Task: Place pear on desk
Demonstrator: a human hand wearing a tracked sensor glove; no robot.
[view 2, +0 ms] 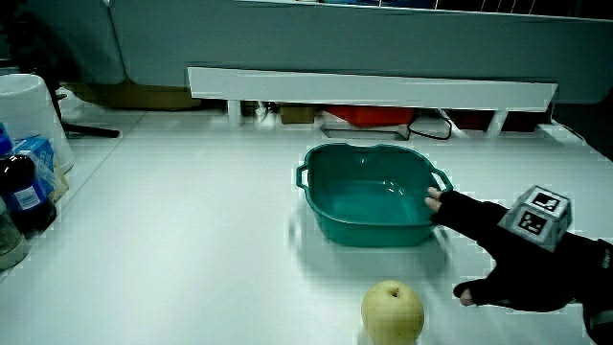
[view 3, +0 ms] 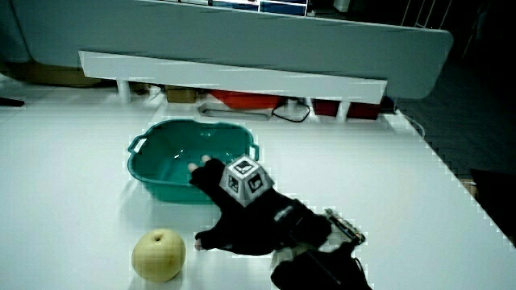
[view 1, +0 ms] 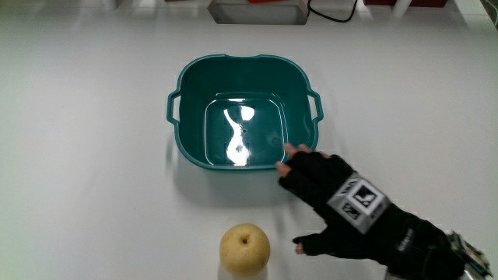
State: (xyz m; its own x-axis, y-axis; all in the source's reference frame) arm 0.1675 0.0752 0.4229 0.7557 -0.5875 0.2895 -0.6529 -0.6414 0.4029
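A yellow pear stands on the white table, nearer to the person than the teal basin; both side views show the pear apart from the basin. The gloved hand hovers beside the pear, its fingers spread and holding nothing. Its fingertips reach the basin's near rim, and its thumb points toward the pear. The patterned cube sits on the hand in every view. The basin holds nothing.
A low white partition runs along the table's edge, with a red item and a black cable under it. A white container, a blue carton and a dark bottle stand at the table's edge.
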